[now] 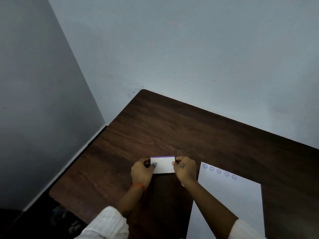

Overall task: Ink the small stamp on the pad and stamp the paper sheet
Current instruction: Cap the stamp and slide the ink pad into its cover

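Paper sheet [229, 200] lies flat in the lower right of the frame on the dark wooden desk [172, 128], with a slanting row of five round purple stamp marks [218, 171] along its upper edge and the rest of it blank. Just left of it, at lower centre, sits the ink pad [163, 164], a small white box with a purple strip along its far edge; I judge it closed, since no inked surface shows. The left hand [141, 171] holds the pad's left end, thumb curled onto the white top, and the right hand [185, 169] pinches the right end, so the fingers of both hands are closed on the pad. The small stamp itself is not visible; it may be hidden under a palm, but that cannot be told. The step in hand looks like opening or steadying the pad. To do it well, one hand should pin the base flat to the desk while the other lifts the lid evenly, keeping the pad clear of the sheet so no ink smears the blank area.
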### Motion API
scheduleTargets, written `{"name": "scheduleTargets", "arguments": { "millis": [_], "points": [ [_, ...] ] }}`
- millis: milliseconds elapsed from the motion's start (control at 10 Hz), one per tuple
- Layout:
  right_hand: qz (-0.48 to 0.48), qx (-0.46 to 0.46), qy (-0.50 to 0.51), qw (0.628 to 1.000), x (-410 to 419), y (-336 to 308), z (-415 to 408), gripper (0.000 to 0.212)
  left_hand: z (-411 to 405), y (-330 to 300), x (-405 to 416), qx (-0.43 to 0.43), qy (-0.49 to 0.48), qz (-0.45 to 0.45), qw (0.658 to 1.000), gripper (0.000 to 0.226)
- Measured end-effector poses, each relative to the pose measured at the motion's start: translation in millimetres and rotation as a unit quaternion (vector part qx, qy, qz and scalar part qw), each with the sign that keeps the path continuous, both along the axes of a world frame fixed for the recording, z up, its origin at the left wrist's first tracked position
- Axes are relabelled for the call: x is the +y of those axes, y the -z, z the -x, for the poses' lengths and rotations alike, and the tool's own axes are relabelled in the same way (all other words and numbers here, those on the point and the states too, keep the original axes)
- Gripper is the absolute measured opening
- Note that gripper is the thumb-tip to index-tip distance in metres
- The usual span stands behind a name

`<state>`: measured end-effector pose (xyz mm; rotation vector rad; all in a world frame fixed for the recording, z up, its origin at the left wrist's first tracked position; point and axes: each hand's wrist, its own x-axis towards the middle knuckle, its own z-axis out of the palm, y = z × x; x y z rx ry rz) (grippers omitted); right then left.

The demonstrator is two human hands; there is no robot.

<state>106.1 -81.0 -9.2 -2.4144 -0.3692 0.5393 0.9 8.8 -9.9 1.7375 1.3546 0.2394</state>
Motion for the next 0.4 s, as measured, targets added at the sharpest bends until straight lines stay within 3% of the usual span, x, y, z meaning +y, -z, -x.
{"name": "scheduleTargets", "arguments": {
  "millis": [100, 200, 400],
  "points": [
    [-0.037, -0.052, 0.013, 0.998, -2, -8, -1, 0.024, 0, -4, 0, 0.039, 0.034, -0.109, 0.993, 0.045],
    [-0.064, -0.122, 0.012, 0.99, -4, -21, -3, 0.034, -9, -17, 1, 0.024, 0.096, -0.233, 0.967, 0.049],
    [-0.062, -0.231, -0.052, 0.969, -4, -55, -24, 0.051, -58, -50, 10, -0.012, 0.248, -0.413, 0.876, 0.062]
  ]
}}
